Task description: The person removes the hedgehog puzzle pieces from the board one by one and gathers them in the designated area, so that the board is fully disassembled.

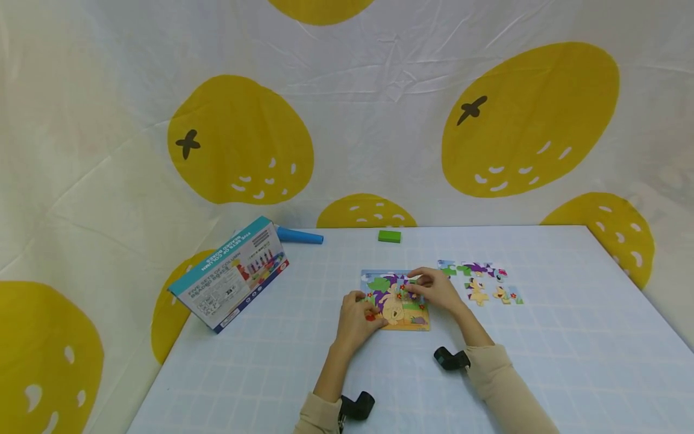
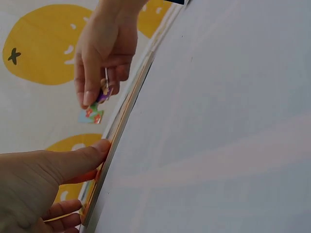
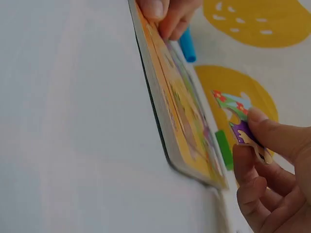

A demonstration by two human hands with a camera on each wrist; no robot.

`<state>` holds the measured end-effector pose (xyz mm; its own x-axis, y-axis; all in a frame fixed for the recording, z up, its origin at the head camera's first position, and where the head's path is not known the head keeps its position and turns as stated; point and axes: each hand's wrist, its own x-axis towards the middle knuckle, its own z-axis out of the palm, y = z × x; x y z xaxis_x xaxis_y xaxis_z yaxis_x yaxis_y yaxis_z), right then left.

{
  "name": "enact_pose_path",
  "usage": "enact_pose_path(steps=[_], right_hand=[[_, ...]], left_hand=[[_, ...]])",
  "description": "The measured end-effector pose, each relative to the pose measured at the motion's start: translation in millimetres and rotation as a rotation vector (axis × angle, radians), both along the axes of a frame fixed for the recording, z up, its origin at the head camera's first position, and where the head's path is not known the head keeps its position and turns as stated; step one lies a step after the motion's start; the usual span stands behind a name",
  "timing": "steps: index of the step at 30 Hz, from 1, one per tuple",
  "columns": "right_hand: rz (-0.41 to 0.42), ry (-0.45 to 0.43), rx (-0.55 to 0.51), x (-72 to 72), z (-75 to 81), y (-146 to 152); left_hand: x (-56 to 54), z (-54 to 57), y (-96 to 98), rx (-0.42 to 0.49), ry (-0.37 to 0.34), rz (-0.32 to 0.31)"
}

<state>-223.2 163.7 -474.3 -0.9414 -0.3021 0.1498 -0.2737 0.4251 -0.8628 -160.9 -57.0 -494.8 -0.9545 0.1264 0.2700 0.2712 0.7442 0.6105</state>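
Observation:
A picture puzzle board [image 1: 416,327] with a raised orange border lies flat on the table, showing purple, green and yellow artwork. My left hand [image 1: 356,319] holds its near left corner, thumb [image 2: 87,160] along the front border and the other fingers by the left side. Over the board's right part, my right hand [image 1: 435,289] pinches a puzzle piece [image 3: 240,132] between thumb and fingers. That piece carries red flowers, green, purple and a beige patch. In the right wrist view it is held raised and tilted, apart from the board.
More puzzle pieces [image 1: 479,294] lie on the table right of the board, some joined. A green block [image 1: 389,236] sits near the far edge. At the left, a printed carton [image 1: 233,277] leans at an angle, with a blue tapered object [image 1: 301,235] behind it.

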Motion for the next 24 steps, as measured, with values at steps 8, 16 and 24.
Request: enact_pose_path(steps=[8, 16, 24], right_hand=[[-0.125, 0.003, 0.159, 1.9, -6.2, 51.5], [-0.147, 0.058, 0.304, 6.4, -0.1, 73.6], [-0.113, 0.110, 0.401, 3.9, -2.4, 74.0]], left_hand=[[1.1, 1.7, 0.8, 0.014, -0.009, 0.013], [0.2, 4.2, 0.9, 0.014, -0.075, 0.024], [1.8, 4.3, 1.3, 0.030, -0.059, 0.021]])
